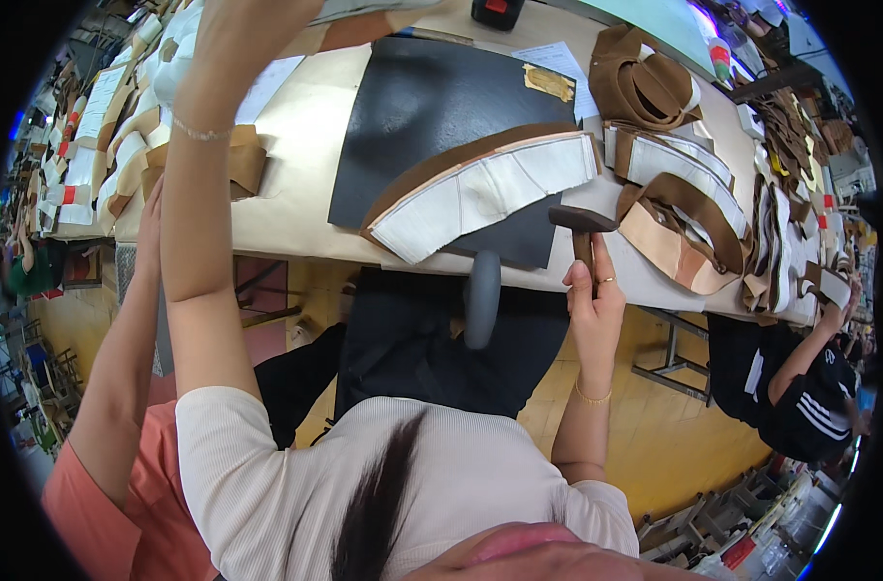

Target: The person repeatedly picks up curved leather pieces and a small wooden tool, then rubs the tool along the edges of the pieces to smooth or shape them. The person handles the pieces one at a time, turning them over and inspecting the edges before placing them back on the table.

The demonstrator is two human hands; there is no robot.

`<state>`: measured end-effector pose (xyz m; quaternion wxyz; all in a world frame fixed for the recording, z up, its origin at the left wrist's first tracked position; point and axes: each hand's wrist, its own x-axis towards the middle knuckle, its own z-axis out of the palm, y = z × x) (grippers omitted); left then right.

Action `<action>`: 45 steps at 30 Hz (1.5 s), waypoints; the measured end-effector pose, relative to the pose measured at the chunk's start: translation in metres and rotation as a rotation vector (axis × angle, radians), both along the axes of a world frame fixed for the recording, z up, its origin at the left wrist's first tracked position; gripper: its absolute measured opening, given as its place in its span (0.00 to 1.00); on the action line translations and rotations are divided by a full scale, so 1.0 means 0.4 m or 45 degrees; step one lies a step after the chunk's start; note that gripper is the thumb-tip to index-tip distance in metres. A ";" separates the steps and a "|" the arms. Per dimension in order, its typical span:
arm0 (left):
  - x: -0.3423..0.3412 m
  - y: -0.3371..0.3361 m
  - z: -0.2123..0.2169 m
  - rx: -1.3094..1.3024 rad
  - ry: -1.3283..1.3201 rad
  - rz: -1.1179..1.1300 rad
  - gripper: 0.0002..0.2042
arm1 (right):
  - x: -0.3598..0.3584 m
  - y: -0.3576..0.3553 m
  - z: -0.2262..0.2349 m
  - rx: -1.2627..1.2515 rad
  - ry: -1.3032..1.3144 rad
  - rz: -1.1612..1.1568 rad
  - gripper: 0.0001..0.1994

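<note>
My right hand (598, 305) is wrapped round the handle of a hammer (584, 221), its dark head raised near the table's front edge. Beside it, a curved strip of white lining with a brown border (485, 194) lies across a black board (427, 102), its lower left end reaching past the board. My left arm stretches far forward across the table, and my left hand (258, 21) is cut off by the top edge. A brown and white piece (369, 27) is close to that hand; the fingers are hidden, so a grip on it cannot be made out.
Coiled brown strips (645, 82) and several curved lined pieces (688, 237) lie on the right. More brown pieces (246, 165) and papers are at left. A co-worker in a coral shirt (112, 494) stands close on my left; another in black (805, 387) is at right.
</note>
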<state>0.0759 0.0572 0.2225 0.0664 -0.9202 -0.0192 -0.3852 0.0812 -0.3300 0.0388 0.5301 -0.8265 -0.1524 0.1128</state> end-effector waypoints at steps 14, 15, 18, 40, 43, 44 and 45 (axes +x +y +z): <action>-0.288 -0.465 -0.491 -0.599 0.409 -0.649 0.07 | -0.059 -0.138 0.058 0.499 0.019 -0.341 0.27; -0.295 -0.473 -0.493 -0.626 0.397 -0.626 0.07 | -0.069 -0.141 0.061 0.443 0.040 -0.323 0.27; -0.315 -0.490 -0.495 -0.707 0.398 -0.575 0.09 | -0.105 -0.137 0.054 0.295 0.070 -0.217 0.26; -0.287 -0.603 -0.556 -1.321 0.417 0.022 0.26 | 0.051 0.005 0.126 -0.556 -0.309 0.719 0.20; -0.287 -0.615 -0.569 -1.432 0.413 0.054 0.28 | 0.063 0.019 0.124 -0.471 -0.327 0.719 0.21; -0.288 -0.619 -0.575 -1.462 0.410 0.057 0.28 | 0.063 0.017 0.119 -0.463 -0.329 0.728 0.21; -0.288 -0.619 -0.579 -1.478 0.409 0.059 0.28 | 0.064 0.018 0.116 -0.451 -0.334 0.736 0.22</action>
